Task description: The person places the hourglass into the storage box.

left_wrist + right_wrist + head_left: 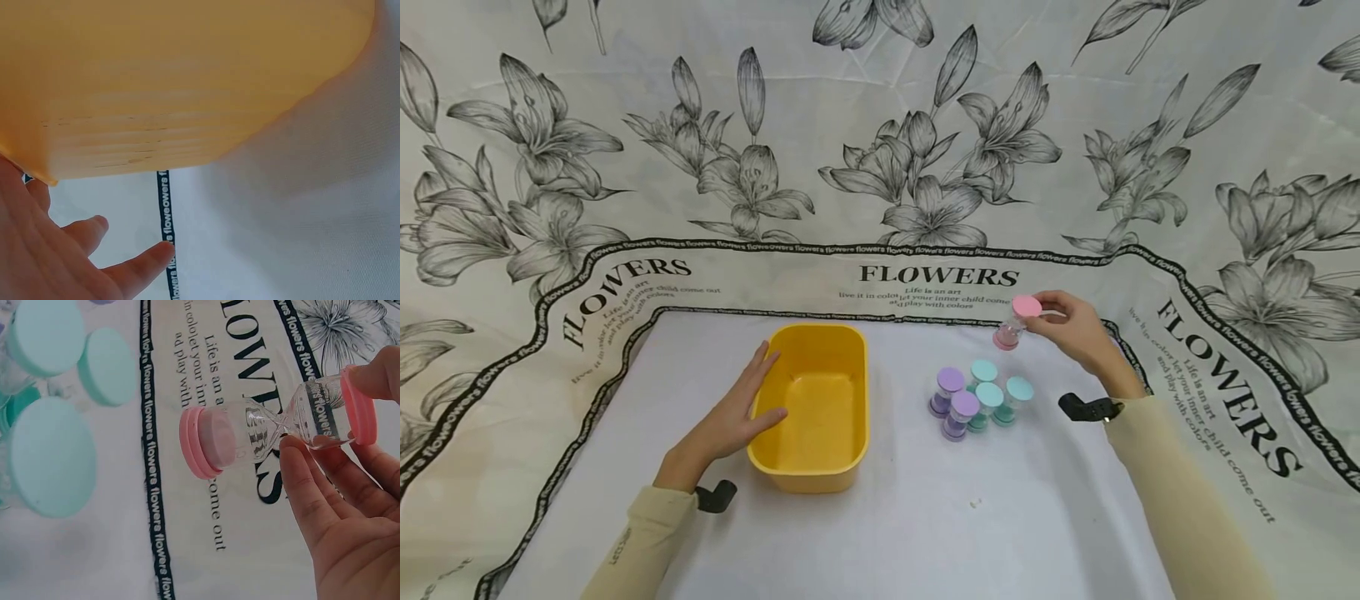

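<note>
My right hand (1071, 325) holds a pink-capped hourglass sand timer (250, 434) above the back right of the table. In the right wrist view, the thumb presses its pink cap and the fingers support its clear glass from the side. Pink sand lies at the far end. My left hand (733, 417) rests at the left rim of a yellow plastic bin (808, 477), thumb over the rim and fingers fairly straight. The left wrist view shows the bin's outer wall (187, 81) beside the loosely spread fingers.
Between the bin and my right hand stands a cluster of sand timers: two purple ones (951, 380) and several mint ones (1018, 389). A white cloth covers the table (917, 533). Flower-printed fabric (925, 192) hangs behind and at the sides. A small crumb (975, 503) lies near the front.
</note>
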`<state>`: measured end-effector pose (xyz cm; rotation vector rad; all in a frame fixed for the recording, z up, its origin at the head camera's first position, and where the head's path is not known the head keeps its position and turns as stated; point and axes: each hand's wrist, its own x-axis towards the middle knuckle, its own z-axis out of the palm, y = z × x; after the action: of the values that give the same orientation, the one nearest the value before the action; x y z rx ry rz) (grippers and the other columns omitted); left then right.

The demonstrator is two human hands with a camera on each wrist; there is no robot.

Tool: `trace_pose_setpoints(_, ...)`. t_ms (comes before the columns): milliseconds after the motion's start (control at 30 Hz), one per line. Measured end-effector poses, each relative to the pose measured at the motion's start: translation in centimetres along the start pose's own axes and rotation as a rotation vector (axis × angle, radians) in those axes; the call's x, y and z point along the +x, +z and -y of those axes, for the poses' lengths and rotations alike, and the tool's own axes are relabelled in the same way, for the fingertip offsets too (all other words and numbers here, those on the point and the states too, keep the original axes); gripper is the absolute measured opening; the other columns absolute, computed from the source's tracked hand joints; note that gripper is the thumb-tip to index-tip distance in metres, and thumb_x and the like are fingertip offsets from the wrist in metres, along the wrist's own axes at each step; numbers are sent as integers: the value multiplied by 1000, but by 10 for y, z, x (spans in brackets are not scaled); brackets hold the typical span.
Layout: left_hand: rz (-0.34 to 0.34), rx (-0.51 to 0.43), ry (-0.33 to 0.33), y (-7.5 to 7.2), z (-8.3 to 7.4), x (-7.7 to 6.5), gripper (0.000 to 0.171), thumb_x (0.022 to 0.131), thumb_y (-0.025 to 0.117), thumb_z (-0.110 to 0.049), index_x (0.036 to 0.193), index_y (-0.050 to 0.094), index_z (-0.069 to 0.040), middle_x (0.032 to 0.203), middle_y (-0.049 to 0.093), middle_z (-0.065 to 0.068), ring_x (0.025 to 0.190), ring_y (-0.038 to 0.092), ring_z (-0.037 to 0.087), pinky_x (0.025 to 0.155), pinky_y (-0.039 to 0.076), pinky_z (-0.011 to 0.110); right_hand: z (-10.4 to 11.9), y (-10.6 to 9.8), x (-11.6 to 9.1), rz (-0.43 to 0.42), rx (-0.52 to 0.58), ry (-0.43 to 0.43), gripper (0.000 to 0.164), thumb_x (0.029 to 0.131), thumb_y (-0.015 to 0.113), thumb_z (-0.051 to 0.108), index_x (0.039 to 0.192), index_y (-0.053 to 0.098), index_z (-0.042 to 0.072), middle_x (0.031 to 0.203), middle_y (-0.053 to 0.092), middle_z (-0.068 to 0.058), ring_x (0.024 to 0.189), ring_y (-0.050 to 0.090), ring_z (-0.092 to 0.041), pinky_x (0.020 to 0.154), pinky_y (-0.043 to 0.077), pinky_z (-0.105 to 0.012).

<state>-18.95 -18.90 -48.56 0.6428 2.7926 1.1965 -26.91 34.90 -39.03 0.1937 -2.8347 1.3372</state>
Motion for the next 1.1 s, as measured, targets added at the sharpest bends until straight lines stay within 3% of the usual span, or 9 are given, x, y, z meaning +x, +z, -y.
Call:
trace_pose_setpoints(133,6,-17,6,0,0,0,92,96,64,-45,167,13,-18,175,-5,9,160,7,40,122,17,70,27,0,7,39,-11,-25,62,99,69,34,148,47,2,145,54,-21,126,61,-32,85,53,-17)
trace_pose_setpoints(300,16,-26,2,-1,-1,1,93,95,64,-47,167,13,-19,175,-5,10,160,8,41,121,18,71,58,6,19,113,2,-72,59,98,70,31,146,49,2,143,55,-19,120,64,-21,85,55,-19)
trace_pose_setpoints(400,24,-20,-3,-2,-2,1,94,95,64,-48,167,12,-19,175,-6,9,160,8,41,121,19,71,76,13,24,153,23,-97,58,98,70,28,145,49,2,142,55,-18,122,63,-22,88,54,-17)
trace_pose_setpoints(600,38,-14,-12,-3,-3,1,96,93,65,-50,167,12,-19,175,-7,8,159,8,43,120,21,71,108,37,34,194,61,-160,49,96,72,22,138,55,3,133,60,-17,125,65,-31,88,57,-25)
trace_pose_setpoints(967,50,-2,-12,-3,-1,0,100,91,67,-52,167,11,-19,175,-8,6,159,10,44,119,22,71,159,88,44,363,137,-308,42,91,75,13,130,61,3,126,65,-16,111,72,-27,90,61,-33)
trace_pose_setpoints(1100,54,-6,-6,-3,-1,1,101,90,68,-52,167,11,-19,175,-8,6,159,11,44,119,22,71,170,105,48,417,149,-332,43,91,74,13,131,61,3,128,64,-15,113,72,-27,90,62,-34)
